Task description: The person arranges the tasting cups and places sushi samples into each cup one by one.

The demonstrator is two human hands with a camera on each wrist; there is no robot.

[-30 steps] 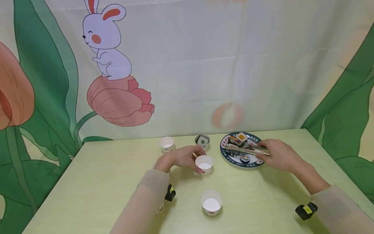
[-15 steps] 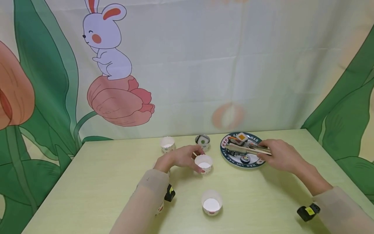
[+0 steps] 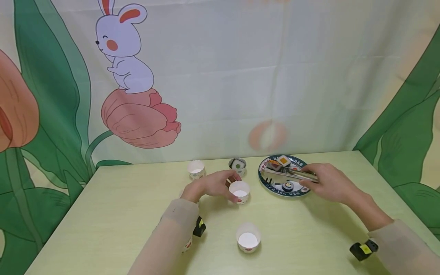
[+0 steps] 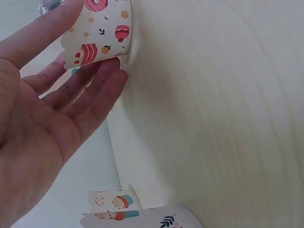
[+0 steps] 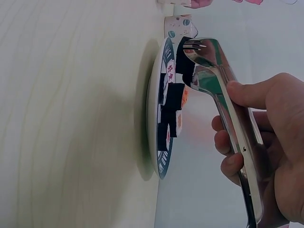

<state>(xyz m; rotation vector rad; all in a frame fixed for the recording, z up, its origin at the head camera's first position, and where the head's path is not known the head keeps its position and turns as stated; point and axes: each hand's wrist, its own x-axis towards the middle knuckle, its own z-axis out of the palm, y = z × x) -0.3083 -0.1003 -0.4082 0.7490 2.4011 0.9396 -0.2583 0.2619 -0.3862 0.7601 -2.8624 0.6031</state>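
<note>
My left hand (image 3: 214, 185) holds a white paper baking cup (image 3: 239, 194) on the table, thumb on its near side and fingers behind. In the left wrist view the cup (image 4: 102, 33) shows printed cakes and a doughnut. My right hand (image 3: 330, 183) grips metal serving tongs (image 5: 237, 128) over a blue-rimmed plate (image 3: 266, 186). The tongs' tips are right at a black-wrapped sushi piece (image 5: 184, 64) at the plate's far end. Other sushi pieces lie on the plate, including a small round roll (image 3: 287, 186) near the front and one with a yellow centre (image 3: 283, 160).
Behind the held cup stands another cup (image 3: 242, 173) with a sushi piece (image 3: 238, 165) in it. Further cups stand at the back left (image 3: 196, 170) and at the front (image 3: 248, 240); others are partly hidden by the left arm. A printed curtain (image 3: 213, 95) hangs behind the table.
The tongs have shifted and turned slightly over the plate, with more of the plate's white middle now showing. The left hand and its cup have hardly moved.
</note>
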